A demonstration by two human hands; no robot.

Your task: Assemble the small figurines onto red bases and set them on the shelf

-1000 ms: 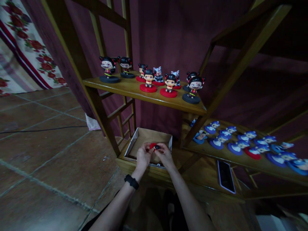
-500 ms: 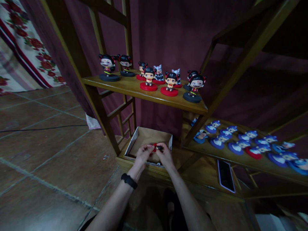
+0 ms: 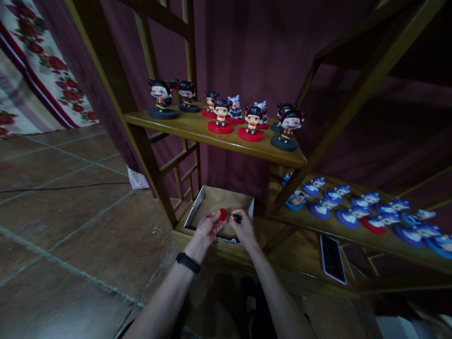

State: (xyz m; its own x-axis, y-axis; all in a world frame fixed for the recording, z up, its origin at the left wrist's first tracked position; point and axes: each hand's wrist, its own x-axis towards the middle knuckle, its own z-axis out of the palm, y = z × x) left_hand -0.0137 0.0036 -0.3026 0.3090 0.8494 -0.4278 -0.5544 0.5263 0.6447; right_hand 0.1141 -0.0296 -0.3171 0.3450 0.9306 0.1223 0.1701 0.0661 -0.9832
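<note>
Over an open cardboard box (image 3: pixel 198 206) on the lowest shelf, my left hand (image 3: pixel 207 226) pinches a small round red base (image 3: pixel 222 214). My right hand (image 3: pixel 243 227) is closed on a small dark figurine piece (image 3: pixel 236 217) just right of the base. The two pieces sit a small gap apart. A black band is on my left wrist (image 3: pixel 187 262).
The upper wooden shelf (image 3: pixel 197 129) carries several big-headed figurines on red and black bases. The lower right shelf (image 3: pixel 381 240) holds several blue figures and one red one. A phone (image 3: pixel 331 258) lies flat below it. Tiled floor and a floral cloth (image 3: pixel 31 80) are at left.
The red base and dark piece, held together before, have come apart: my left hand now has the base, my right hand the dark piece. The camera shifted slightly.
</note>
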